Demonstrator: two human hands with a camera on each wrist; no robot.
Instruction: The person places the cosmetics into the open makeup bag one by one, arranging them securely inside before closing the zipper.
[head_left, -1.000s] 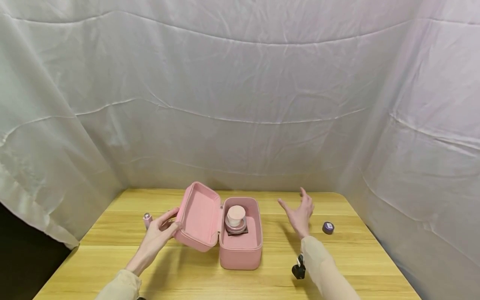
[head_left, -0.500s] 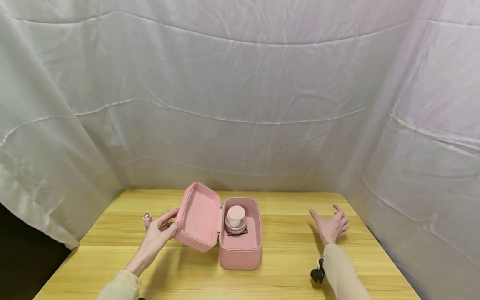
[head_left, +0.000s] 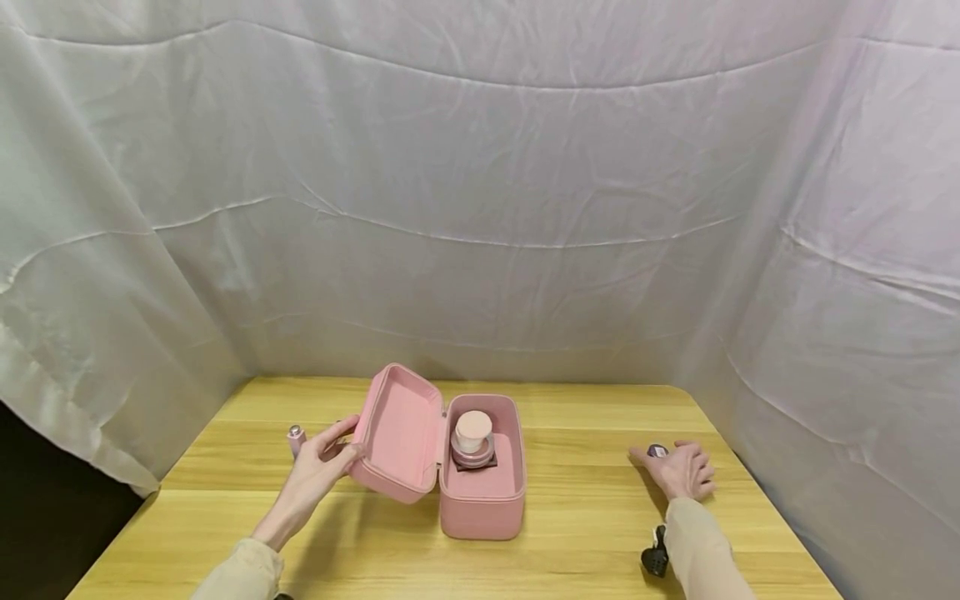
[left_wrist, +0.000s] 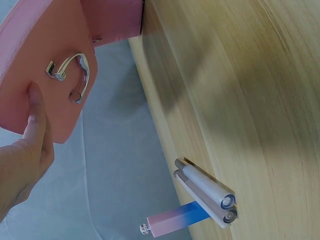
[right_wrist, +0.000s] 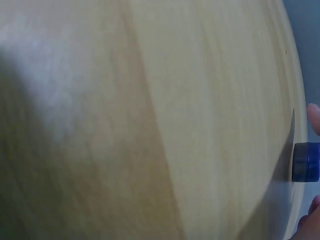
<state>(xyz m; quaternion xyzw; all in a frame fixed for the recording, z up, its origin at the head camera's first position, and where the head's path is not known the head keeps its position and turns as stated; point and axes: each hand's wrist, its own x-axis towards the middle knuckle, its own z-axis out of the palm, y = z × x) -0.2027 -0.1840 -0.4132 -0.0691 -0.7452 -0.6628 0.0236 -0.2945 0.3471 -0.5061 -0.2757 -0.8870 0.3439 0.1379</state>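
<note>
A pink zippered cosmetic case [head_left: 482, 518] stands on the table with its lid [head_left: 399, 429] swung out to the left. My left hand [head_left: 318, 462] holds that lid by its outer edge; in the left wrist view a finger lies along the outside, below the metal handle [left_wrist: 85, 70]. Inside the case, a jar with a pale pink cap [head_left: 474, 425] is stacked on a wider round container [head_left: 471, 457]. At the right, my right hand [head_left: 682, 472] spreads its thumb and fingers around a small dark purple jar [head_left: 657, 451]. Gaps show on both sides of this jar [right_wrist: 306, 162] in the right wrist view.
Behind the lid at the left, two silvery tubes [left_wrist: 207, 190] lie beside a pink-and-blue tube [left_wrist: 175, 220]. A flat dark square item [head_left: 486, 465] lies under the stack in the case. Pale cloth [head_left: 480, 208] hangs around the wooden table [head_left: 577, 517].
My right hand has moved right, away from the case, and come down over the small purple jar. The left hand and the lid have stayed in place.
</note>
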